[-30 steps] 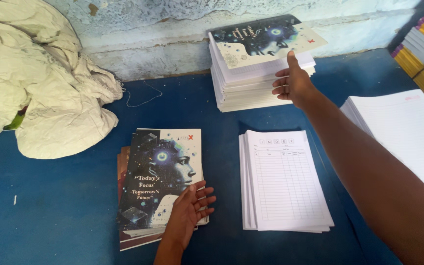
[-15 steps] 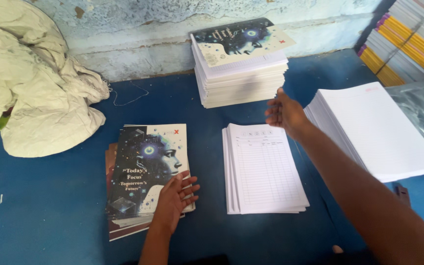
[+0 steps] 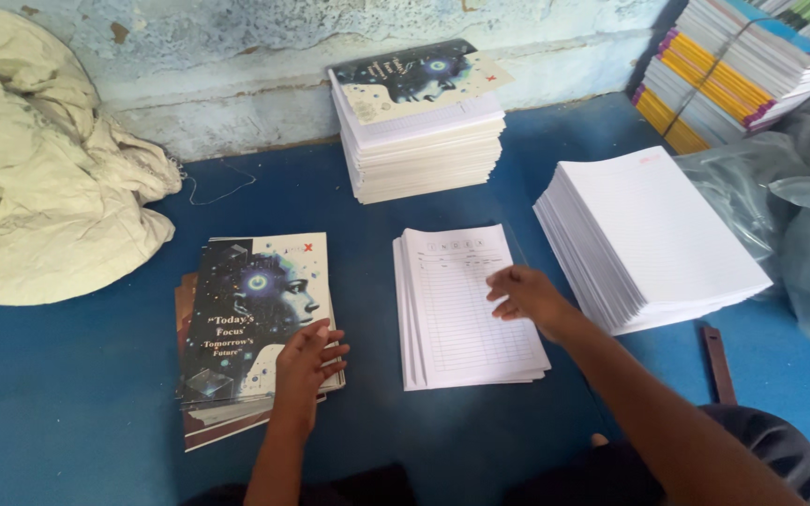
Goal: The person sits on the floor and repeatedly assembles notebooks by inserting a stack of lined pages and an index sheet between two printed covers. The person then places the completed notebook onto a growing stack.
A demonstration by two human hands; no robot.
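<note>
Right hand [image 3: 527, 295], fingers loose and gripping nothing, rests on the ruled-sheet stack [image 3: 466, 309] at its 3 o'clock edge; stack's long axis runs 12–6. Left hand [image 3: 304, 361] lies flat, released, on the printed cover stack [image 3: 250, 319], at 9 o'clock from the sheets.

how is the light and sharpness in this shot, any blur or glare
Head view: soft, even light with faint shadows; no glare on the blue table or the printed cover. The right hand over the ruled sheets is slightly motion-blurred; the left hand and the blank paper stack look sharp.
</note>
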